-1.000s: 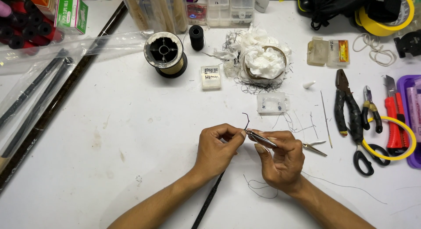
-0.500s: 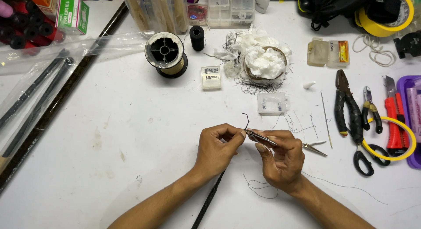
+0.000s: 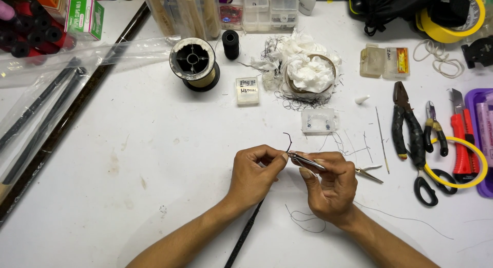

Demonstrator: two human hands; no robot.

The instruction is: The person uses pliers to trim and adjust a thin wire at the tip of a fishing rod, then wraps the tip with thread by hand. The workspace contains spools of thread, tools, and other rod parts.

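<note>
A thin, stiff black rod (image 3: pixel 245 231), judged light and fragile at its tip, was pinched closed near that tip by the left hand (image 3: pixel 254 171) above the table (image 3: pixel 128 160), while slim metal tweezers (image 3: pixel 336 168) were gripped in the right hand (image 3: pixel 331 188), best held near the tip.

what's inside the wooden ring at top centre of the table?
The wooden ring is stuffed with crumpled white tissue, with loose dark thread tangled around its base. The tissue covers whatever may lie beneath, so the bottom cannot be seen.
</note>
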